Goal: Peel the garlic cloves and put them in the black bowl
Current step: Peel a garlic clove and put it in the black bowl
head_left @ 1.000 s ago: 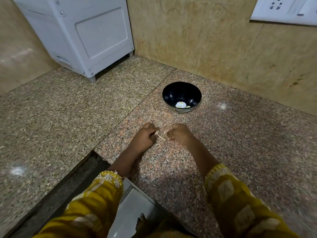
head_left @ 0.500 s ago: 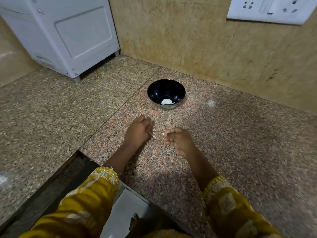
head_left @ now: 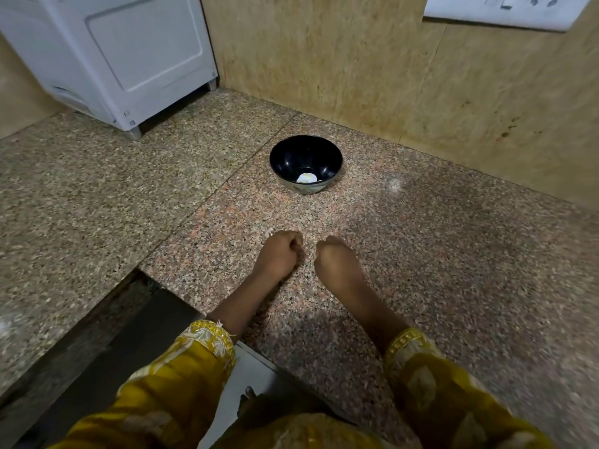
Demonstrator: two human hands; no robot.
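Two curled hands, left hand (head_left: 279, 254) and right hand (head_left: 337, 261), near together on speckled granite counter (head_left: 453, 254); contents hidden, grip unclear. Beyond, round black bowl (head_left: 288, 157) holding one pale peeled garlic clove (head_left: 306, 178), open counter around. No readable writing.

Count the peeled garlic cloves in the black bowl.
1 pale peeled garlic clove shows, low inside the round black bowl near its front wall. The near rim may hide more.

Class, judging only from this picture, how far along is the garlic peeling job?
Done: one pale peeled clove lies in the black bowl. In hand: left hand and right hand are curled together on the counter; contents hidden. Left: no unpeeled garlic shows, so the rest is unclear.
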